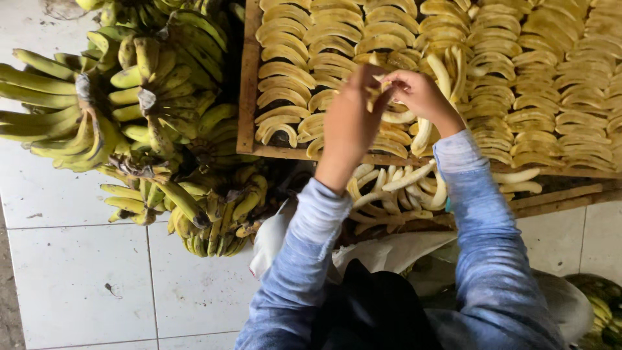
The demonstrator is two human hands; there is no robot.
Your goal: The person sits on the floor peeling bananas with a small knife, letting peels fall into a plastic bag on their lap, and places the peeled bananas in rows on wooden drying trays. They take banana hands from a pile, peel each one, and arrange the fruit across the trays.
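My left hand point(350, 123) and my right hand point(420, 96) meet over the near edge of a wooden tray point(248, 84) and together hold a pale peeled banana piece point(374, 94) between the fingertips. Rows of flat yellow banana slices point(518, 71) cover the tray. Below my hands, against the tray's front edge, lies a pile of whole peeled bananas point(395, 188). Both arms wear blue sleeves.
Large bunches of unpeeled green-yellow bananas point(136, 116) are heaped on the white tiled floor point(71, 272) to the left of the tray. White cloth or plastic point(272, 240) lies under the peeled pile. A dark green object point(599, 311) sits at the bottom right corner.
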